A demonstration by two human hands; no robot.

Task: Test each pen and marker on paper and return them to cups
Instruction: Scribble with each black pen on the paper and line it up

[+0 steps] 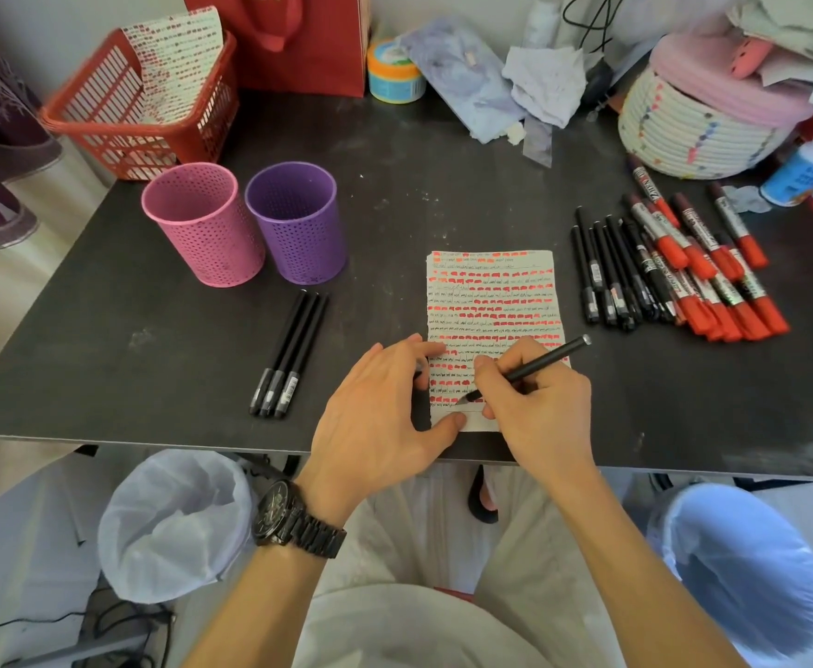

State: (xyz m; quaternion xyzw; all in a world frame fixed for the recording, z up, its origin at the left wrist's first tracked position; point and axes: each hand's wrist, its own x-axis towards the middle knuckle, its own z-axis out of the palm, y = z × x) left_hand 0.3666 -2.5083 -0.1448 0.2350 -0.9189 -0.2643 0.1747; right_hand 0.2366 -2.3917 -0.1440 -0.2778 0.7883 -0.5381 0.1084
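Black pen point(539, 362) gripped in right hand point(534, 417), tip on paper point(491, 291); left hand point(375, 412) presses paper, fingers spread.

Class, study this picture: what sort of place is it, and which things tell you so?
Probably a home desk or craft corner rather than an office. The dark table is cluttered with household things, such as a woven basket and a red paper bag. A bag-lined waste bin stands below its edge.

Head-worn view, downward over table point(395, 209)
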